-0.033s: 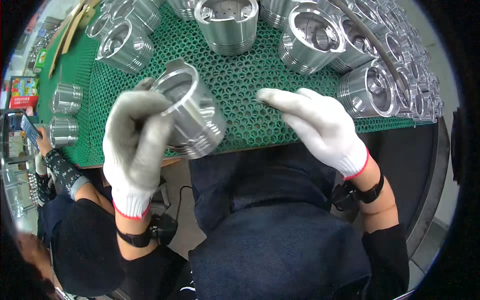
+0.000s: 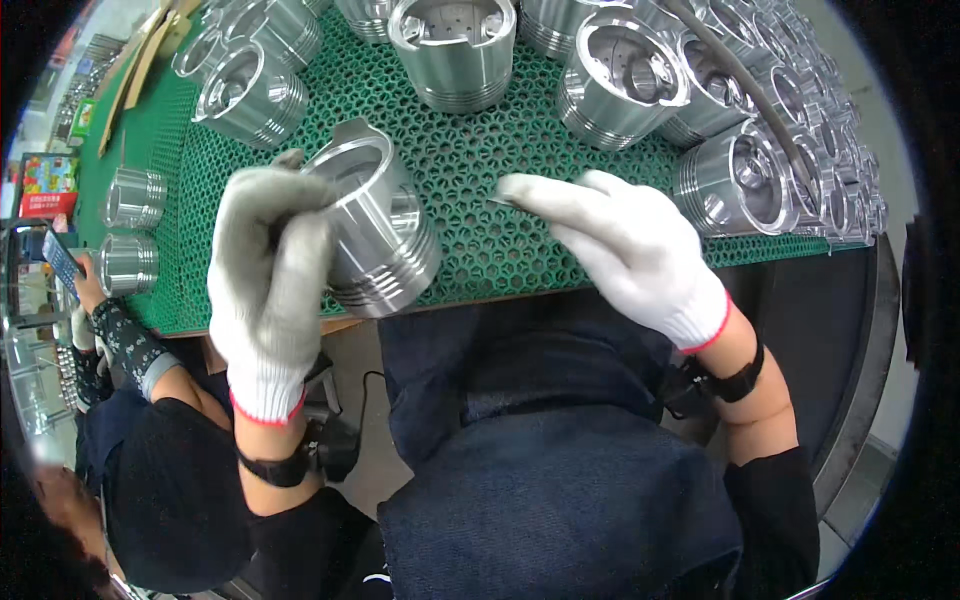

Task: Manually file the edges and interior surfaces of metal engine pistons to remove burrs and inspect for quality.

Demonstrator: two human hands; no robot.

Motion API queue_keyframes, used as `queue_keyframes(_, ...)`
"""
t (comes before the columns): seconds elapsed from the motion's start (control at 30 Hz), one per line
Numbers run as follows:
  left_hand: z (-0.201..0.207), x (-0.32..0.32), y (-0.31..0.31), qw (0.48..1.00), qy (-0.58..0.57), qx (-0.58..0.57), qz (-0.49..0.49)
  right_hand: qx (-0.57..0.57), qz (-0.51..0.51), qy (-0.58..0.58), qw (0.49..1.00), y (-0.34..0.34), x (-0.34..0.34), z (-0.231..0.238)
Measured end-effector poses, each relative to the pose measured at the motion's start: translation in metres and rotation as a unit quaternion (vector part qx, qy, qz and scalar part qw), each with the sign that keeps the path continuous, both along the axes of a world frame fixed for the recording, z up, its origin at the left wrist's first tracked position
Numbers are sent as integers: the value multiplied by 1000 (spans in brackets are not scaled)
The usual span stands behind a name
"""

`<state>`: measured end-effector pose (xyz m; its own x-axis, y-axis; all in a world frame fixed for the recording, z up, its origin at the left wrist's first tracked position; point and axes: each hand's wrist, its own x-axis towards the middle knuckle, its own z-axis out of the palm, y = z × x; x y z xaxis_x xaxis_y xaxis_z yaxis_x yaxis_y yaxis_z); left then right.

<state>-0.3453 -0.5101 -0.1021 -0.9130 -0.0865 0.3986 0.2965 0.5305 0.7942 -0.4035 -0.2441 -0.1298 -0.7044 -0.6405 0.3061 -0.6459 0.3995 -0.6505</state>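
Observation:
My left hand [image 2: 270,270], in a white knit glove with a red cuff, is closed on the side of a shiny metal piston [image 2: 385,235]. The piston is tilted over the near edge of the green mat [image 2: 480,215], its hollow end up and its ring grooves toward me. To the right, my gloved right hand [image 2: 630,245] hovers apart from the piston, fingers together and pointing left. A small thin piece with a metallic edge [image 2: 503,202] shows under its fingertips; its kind cannot be made out.
More pistons, such as one straight ahead [image 2: 455,60], stand along the mat's far side and crowd the right. Two pistons [image 2: 130,265] sit at the left edge. A dark curved bar [image 2: 745,80] crosses the right-hand pistons. At the left, a co-worker's hand holds a dark keypad-like device [image 2: 62,262].
My right hand has shifted slightly left, toward the piston. The piston has moved a little left in my left hand and looks less blurred.

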Motion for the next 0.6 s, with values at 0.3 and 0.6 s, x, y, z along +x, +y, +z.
queue_keyframes(0.3,1,-12,11,1000,-17,-12,4,103,-13,268,958,-37,-14,3)
queue_keyframes(0.6,-7,47,35,955,66,-286,-44,-2,187,-200,962,-14,-7,-12)
